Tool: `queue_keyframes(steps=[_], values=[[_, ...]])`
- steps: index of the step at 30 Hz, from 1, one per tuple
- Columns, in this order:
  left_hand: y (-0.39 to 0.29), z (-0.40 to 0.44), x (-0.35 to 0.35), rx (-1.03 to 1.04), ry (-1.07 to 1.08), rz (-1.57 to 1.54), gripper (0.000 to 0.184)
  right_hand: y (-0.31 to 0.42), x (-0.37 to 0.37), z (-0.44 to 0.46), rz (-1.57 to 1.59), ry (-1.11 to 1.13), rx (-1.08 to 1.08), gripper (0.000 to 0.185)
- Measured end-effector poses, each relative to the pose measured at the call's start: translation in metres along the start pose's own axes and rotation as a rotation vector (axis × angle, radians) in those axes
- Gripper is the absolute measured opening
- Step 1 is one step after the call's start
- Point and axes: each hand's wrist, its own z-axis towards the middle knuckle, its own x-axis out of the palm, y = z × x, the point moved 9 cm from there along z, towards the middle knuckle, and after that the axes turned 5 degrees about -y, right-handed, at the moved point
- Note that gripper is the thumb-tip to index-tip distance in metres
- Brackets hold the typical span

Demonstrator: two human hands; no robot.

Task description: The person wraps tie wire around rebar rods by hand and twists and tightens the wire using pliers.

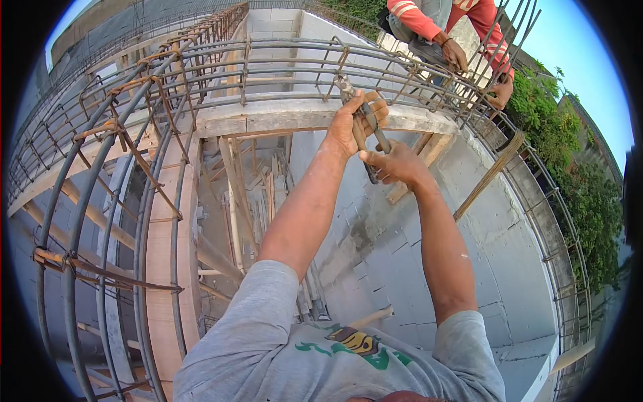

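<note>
A pair of pincers (346,87) with long dark handles is held in front of the chest, its head pointing up and left near the horizontal rebar cage (295,65). My left hand (356,124) is wrapped round the upper part of the tool. Lower and to the right, my right hand (395,165) grips near the handles' lower ends. Behind both hands lies a wooden formwork beam (281,120). Whether the tool's jaws touch any wire cannot be made out.
Another rebar cage (107,144) runs down the left beside a wooden board (163,248). A co-worker (435,33) in red sleeves is at the upper right, hands at the bars. Grey block wall (482,248) drops away on the right; timber props stand below.
</note>
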Motion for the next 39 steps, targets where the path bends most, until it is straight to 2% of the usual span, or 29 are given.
queue_keyframes(steps=[2,3,6,7,10,16,19,22,23,26,27,30,33,36,39], values=[[0.0,-0.001,0.0,0.035,-0.136,0.076,0.04,0.037,-0.021,-0.028,-0.583,-0.33,-0.253,0.075],[0.0,-0.001,0.002,0.045,-0.232,0.075,0.03,0.039,-0.018,-0.041,-0.678,-0.486,-0.269,0.084],[0.0,-0.001,0.005,0.026,-0.361,0.068,0.028,0.042,-0.008,-0.053,-0.806,-0.745,-0.292,0.089],[-0.001,-0.003,0.006,0.035,-0.379,0.119,0.025,0.043,-0.005,-0.051,-0.847,-0.795,-0.276,0.078],[0.001,-0.001,0.002,0.06,-0.473,0.179,0.025,0.036,-0.007,-0.036,-0.722,-0.81,-0.148,0.061],[0.002,0.003,-0.006,0.119,-0.434,0.359,0.034,0.023,-0.015,-0.018,-0.53,-0.645,-0.167,0.028],[-0.004,-0.002,-0.009,0.097,-0.302,0.379,0.046,0.018,-0.019,-0.004,-0.43,-0.522,-0.288,0.023],[-0.009,-0.002,-0.014,0.129,-0.187,0.216,0.062,-0.019,0.01,0.011,0.254,0.056,0.096,0.024],[-0.004,-0.002,-0.016,0.059,-0.178,0.144,0.068,-0.011,0.025,0.004,0.524,0.286,0.095,0.027],[-0.007,-0.007,0.012,0.037,-0.046,0.035,0.047,0.003,0.038,-0.007,0.71,0.494,0.036,0.033],[-0.009,-0.007,0.014,0.034,-0.021,0.016,0.039,0.004,0.037,-0.011,0.674,0.44,0.078,0.04],[-0.01,0.01,-0.014,0.08,-0.048,0.105,0.036,0.002,0.017,-0.014,0.084,0.064,0.118,0.047],[-0.021,-0.009,-0.012,0.131,-0.423,0.443,0.03,0.035,0.001,-0.035,-0.499,-0.399,-0.161,0.054],[-0.019,-0.009,-0.013,0.184,-0.602,0.404,0.03,0.028,0.015,-0.029,-0.528,-0.624,-0.172,0.058],[-0.02,-0.004,-0.014,0.246,-0.599,0.448,0.033,0.018,0.014,-0.01,-0.466,-0.618,-0.1,0.052]])
